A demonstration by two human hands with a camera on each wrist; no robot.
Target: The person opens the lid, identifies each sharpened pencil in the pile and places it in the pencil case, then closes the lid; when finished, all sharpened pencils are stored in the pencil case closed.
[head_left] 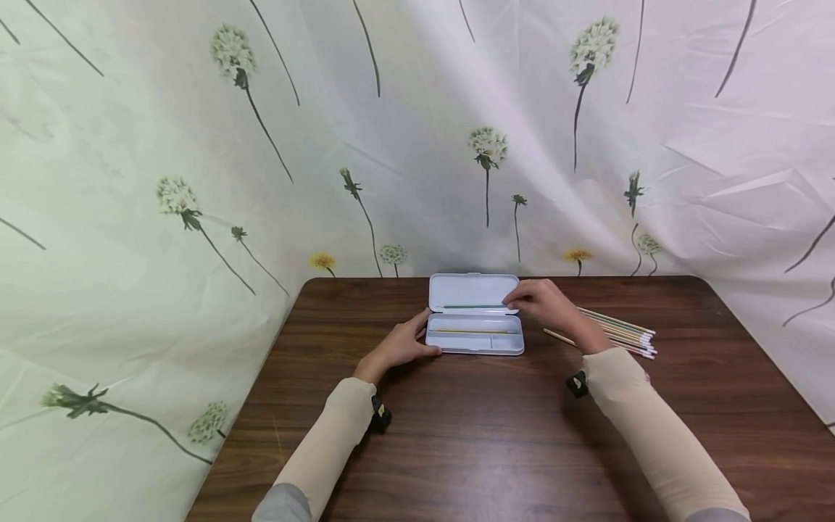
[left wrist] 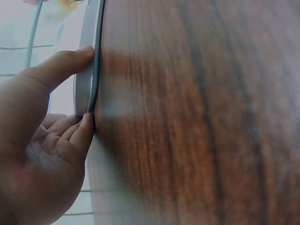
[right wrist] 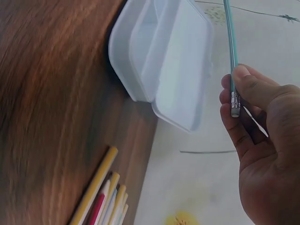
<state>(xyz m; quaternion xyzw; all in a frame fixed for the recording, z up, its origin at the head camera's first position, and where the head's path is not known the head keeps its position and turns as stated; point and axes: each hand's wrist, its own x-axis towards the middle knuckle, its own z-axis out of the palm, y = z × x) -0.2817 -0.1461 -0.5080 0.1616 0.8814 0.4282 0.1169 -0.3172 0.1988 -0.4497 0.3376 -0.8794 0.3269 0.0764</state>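
Note:
A white pencil case [head_left: 472, 353] lies with its lid [head_left: 472, 288] swung back. In its tray is a yellow pencil [head_left: 466, 331]. My left hand [head_left: 399, 346] holds the case at its left end; in the left wrist view the thumb [left wrist: 70, 61] presses the front wall and the other fingers meet the end. Between thumb and fingers my right hand [head_left: 551, 304] pinches a green pencil [right wrist: 231, 51] near its eraser end. That pencil is level above the tray, in front of the lid, not touching the tray.
Several loose pencils [head_left: 629, 335] lie in a bundle to the right of the case, partly under the right forearm. One pencil [head_left: 558, 336] sticks out leftward from them. A dandelion-print cloth [head_left: 417, 145] hangs behind the dark wooden table [head_left: 457, 449].

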